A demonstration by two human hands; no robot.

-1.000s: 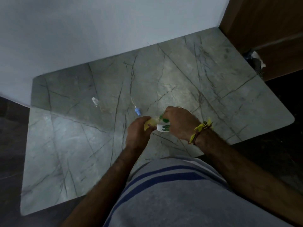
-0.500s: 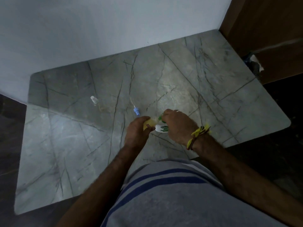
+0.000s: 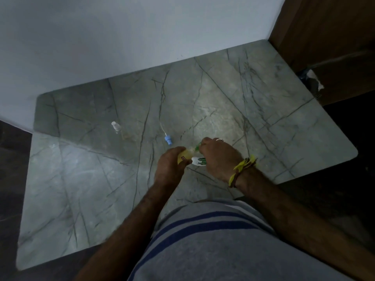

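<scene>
- While peering down past a grey shirt with blue stripes, closest of all, catching both bare forearms stretched out over the tabletop.
- Just beyond, left hand curled round the yellow end of a small bottle, fingers wrapped over it, thumb pressed along the near side.
- Right alongside, on the same bottle: right hand, fingers bunched together and pinching at the green top end; yellow thread tied round that wrist.
- Bottle lying sideways between the two hands, over the near middle of the tabletop, white label with green print facing up; resting on the stone or held just clear of it, impossible to tell.
- A touch further out, just left of the hands: blue spray nozzle lying flat, thin white tube pointing away.
- Further left again, well apart from everything: small clear cap.
- At the back: pale wall along the far edge, wooden panel at the right corner, crumpled white-and-blue scrap beside it.
</scene>
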